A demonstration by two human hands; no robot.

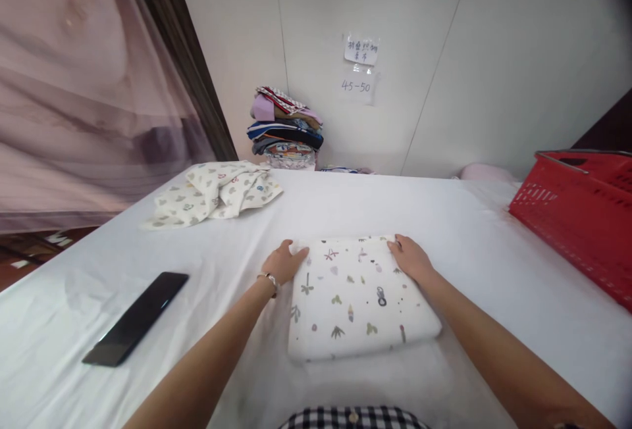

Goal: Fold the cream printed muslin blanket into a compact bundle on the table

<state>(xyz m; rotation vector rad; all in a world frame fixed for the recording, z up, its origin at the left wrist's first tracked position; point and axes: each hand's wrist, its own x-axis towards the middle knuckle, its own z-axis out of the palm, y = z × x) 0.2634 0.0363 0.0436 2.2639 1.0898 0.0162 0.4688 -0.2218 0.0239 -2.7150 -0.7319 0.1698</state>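
A white cloth point(363, 297) printed with small plants and figures lies folded into a thick, near-square pad in front of me. At its far left corner is my left hand point(284, 263), thumb on the edge and fingers curled along the side. My right hand point(411, 258) grips the far right corner the same way, its fingertips partly hidden at the edge. Farther off to the left, a crumpled white cloth point(222, 193) with grey printed shapes rests near the table's far edge.
A black flat slab point(137, 318), perhaps a phone, lies at left on the white-covered table point(395, 202). The red basket point(582, 218) stands at right. Behind the table, a stack of folded clothes point(286, 129) rises against the wall, below paper signs point(359, 67). A pink curtain point(89, 87) hangs at left.
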